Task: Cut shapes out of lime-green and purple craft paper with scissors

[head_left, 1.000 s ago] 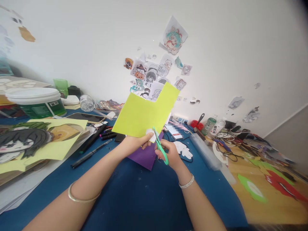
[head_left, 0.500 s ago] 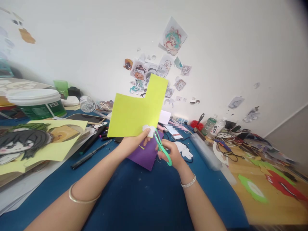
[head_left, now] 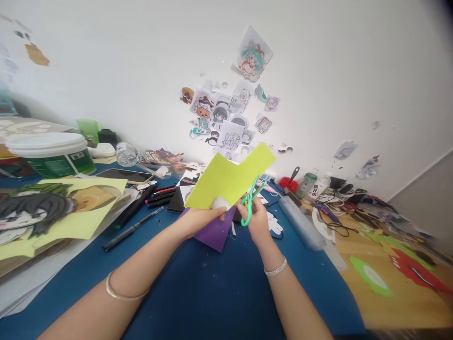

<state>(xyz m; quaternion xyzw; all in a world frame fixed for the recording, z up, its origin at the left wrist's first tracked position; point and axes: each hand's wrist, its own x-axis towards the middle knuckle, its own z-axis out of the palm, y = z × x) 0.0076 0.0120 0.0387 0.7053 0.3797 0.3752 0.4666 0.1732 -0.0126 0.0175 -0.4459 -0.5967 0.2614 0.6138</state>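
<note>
My left hand (head_left: 202, 219) pinches an L-shaped sheet of yellow-green paper (head_left: 221, 182), thumb on top. Under that thumb, against the sheet, lies a small white paper piece (head_left: 220, 203). In my right hand (head_left: 258, 223) is a pair of mint-green scissors (head_left: 249, 204), blades parted and pointing up and away, beside the right part of the sheet. Whether the blades touch the paper, I cannot tell. Below both hands a purple sheet (head_left: 214, 237) lies on the blue mat (head_left: 226, 293).
Pens (head_left: 132, 227) and a stack with yellow cutout art (head_left: 81, 224) lie left, before a white-lidded tub (head_left: 53, 153). At right are a clear plastic roll (head_left: 302, 222), bottles (head_left: 307, 183), cables and coloured paper scraps (head_left: 371, 276). Drawings hang on the wall (head_left: 141, 71).
The yellow-green sheet has tilted and turned clockwise, dropping lower and shifting right. The scissors have moved up and right, away from the white piece, and their blades now show apart.
</note>
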